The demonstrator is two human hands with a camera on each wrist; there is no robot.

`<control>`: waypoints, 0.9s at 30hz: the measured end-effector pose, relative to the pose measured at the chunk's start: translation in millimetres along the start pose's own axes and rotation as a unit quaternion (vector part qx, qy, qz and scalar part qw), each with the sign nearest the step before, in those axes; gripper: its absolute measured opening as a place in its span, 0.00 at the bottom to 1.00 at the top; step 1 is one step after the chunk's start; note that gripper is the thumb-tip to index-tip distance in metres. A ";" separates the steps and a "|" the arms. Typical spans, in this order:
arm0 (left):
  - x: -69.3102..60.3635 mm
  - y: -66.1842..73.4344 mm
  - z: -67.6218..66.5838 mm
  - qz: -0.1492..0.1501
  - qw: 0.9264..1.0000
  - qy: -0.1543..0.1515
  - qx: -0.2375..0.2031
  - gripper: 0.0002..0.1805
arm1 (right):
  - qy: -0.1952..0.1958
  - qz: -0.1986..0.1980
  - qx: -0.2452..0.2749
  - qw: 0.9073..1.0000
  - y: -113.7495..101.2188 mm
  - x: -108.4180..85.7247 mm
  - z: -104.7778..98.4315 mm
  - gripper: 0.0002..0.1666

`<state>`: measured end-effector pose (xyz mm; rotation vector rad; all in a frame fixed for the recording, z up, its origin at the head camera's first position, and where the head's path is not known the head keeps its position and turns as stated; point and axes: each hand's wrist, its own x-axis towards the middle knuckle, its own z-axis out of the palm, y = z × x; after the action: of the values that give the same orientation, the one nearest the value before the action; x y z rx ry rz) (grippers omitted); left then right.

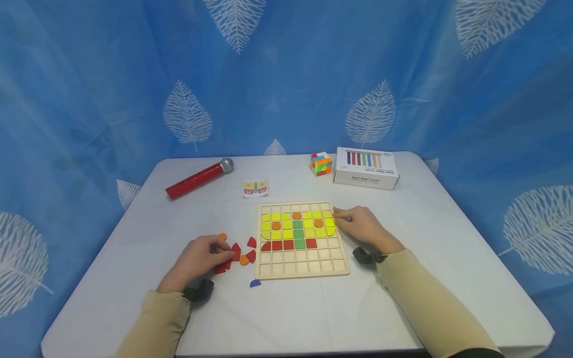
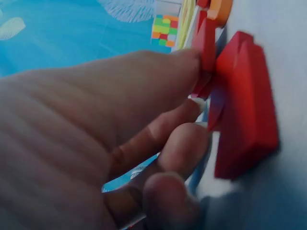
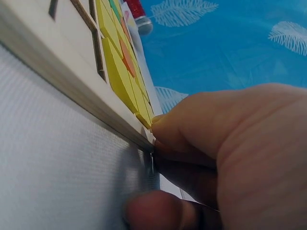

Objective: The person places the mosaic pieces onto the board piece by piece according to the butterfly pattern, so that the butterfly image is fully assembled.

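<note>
A wooden grid board [image 1: 277, 269] lies mid-table, with yellow, orange, green and red flat pieces set in its cells. At its right edge, my right hand [image 1: 364, 229] grips the rim, thumb [image 3: 177, 122] at the upper edge and fingers curled below. My left hand [image 1: 197, 261] is at a loose pile left of the board. There, its thumb and curled fingers pinch a red piece [image 2: 206, 45] whose full shape is partly hidden. Beside the fingertips lie more red pieces [image 2: 247, 110]. Close by are an orange disc [image 1: 243, 260] and a red quarter-circle [image 1: 251, 242].
A blue half-disc [image 1: 255, 283] lies near the board's lower left corner. Behind the board are a small pattern card [image 1: 255, 188], a red microphone [image 1: 197, 180], a puzzle cube [image 1: 321, 164] and a white box [image 1: 366, 169]. A blue leaf-print curtain [image 1: 286, 99] hangs behind the table.
</note>
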<state>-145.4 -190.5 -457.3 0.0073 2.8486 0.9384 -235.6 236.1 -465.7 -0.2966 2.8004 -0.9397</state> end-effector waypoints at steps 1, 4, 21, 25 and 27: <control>0.4 0.9 0.8 0.001 1.000 0.004 0.002 0.14 | 0.000 0.001 0.002 1.000 -0.3 -0.6 -0.2 0.26; 0.6 4.0 2.3 0.002 1.000 0.015 0.010 0.14 | -0.001 -0.002 0.003 1.000 -0.7 -1.8 -0.1 0.26; -1.6 11.3 6.4 -0.014 0.999 0.024 -0.025 0.13 | 0.007 -0.005 -0.005 1.000 -1.4 -1.6 -1.4 0.26; -0.4 9.0 4.4 -0.031 0.998 0.029 -0.053 0.13 | 0.006 -0.005 -0.003 1.000 -0.7 -1.0 -0.8 0.26; 1.3 7.9 3.8 -0.037 0.996 0.029 -0.076 0.14 | 0.006 -0.006 -0.003 1.000 -0.7 -0.9 -0.8 0.26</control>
<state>-146.5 -181.8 -455.9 -0.1437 2.7986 1.1528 -234.8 236.3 -464.6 -0.3089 2.8165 -0.9391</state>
